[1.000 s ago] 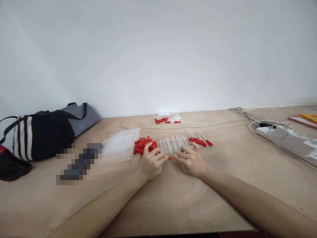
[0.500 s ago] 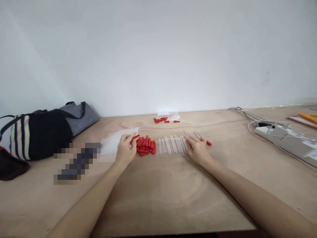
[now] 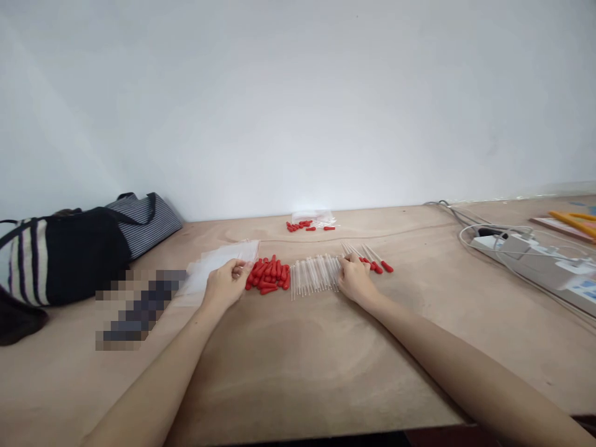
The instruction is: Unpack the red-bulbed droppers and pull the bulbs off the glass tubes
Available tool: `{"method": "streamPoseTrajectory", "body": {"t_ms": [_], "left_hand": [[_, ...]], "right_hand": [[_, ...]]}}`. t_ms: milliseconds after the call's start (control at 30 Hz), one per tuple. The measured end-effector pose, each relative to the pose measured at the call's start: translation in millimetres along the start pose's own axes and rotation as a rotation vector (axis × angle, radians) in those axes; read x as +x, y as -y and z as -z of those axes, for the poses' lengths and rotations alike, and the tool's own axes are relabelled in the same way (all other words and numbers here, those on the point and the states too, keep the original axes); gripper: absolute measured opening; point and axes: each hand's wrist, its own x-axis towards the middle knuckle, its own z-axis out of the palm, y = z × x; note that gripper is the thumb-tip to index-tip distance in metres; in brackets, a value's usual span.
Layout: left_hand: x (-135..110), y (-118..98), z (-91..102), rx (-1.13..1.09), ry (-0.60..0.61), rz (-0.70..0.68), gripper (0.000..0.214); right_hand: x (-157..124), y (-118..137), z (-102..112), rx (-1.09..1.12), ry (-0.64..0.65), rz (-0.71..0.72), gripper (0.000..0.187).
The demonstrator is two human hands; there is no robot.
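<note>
My left hand is closed in a pinch at the left edge of a pile of red rubber bulbs. A red bulb seems to be between its fingers, mostly hidden by them. To the right of the pile lies a row of thin clear glass tubes, side by side. My right hand is closed at the row's right end, fingertips pinched on a glass tube. Just beyond that hand lie several droppers, tubes with red bulbs on their near ends, partly hidden by the hand.
Clear plastic bags lie fanned out behind my left hand. Farther back is another bag with red bulbs beside it. A black bag stands left; a white power strip with cables is at the right.
My right hand has moved slightly left to the end of the tube row, uncovering more red bulbs on the droppers. My left hand has lowered; the bulb in its fingers shows less.
</note>
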Motion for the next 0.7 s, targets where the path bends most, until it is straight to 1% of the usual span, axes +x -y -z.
{"method": "streamPoseTrajectory", "body": {"t_ms": [67,133,200,267,333,400,433,500,567,600,700], "left_hand": [[-3,-4,1.5,0.056,-0.081,-0.095,0.029],[-9,-12,-1.3,0.041,-0.142,-0.240,0.027],[-20,-23,-8.0,-0.041,-0.128,-0.404,0.024],[-32,-35,-16.4,-0.127,-0.024,-0.571,0.019],[-44,-45,-24.0,-0.188,0.117,-0.719,0.016],[-51,-51,-29.1,-0.226,0.266,-0.833,0.017],[-53,-53,-30.5,-0.238,0.328,-0.871,0.019],[-55,-53,-31.6,-0.249,0.407,-0.908,0.021],[-54,-52,-31.4,-0.254,0.433,-0.903,0.021],[-54,-51,-31.3,-0.258,0.441,-0.895,0.022],[-53,-50,-31.3,-0.276,0.467,-0.883,0.021]], "right_hand": [[1,1,-1,-0.004,0.005,0.001,0.023],[1,1,-2,-0.005,0.010,0.002,0.024],[0,2,-3,0.000,0.014,0.006,0.022],[-1,3,-3,0.011,0.012,0.010,0.020],[-1,3,-2,0.037,0.002,0.014,0.021],[1,-2,2,0.078,-0.021,-0.005,0.023],[4,-7,5,0.101,-0.035,-0.034,0.025],[11,-22,13,0.133,-0.047,-0.155,0.027],[18,-43,21,0.131,0.008,-0.353,0.026],[21,-53,24,0.121,0.022,-0.420,0.026],[26,-79,29,0.113,0.082,-0.546,0.026]]}}
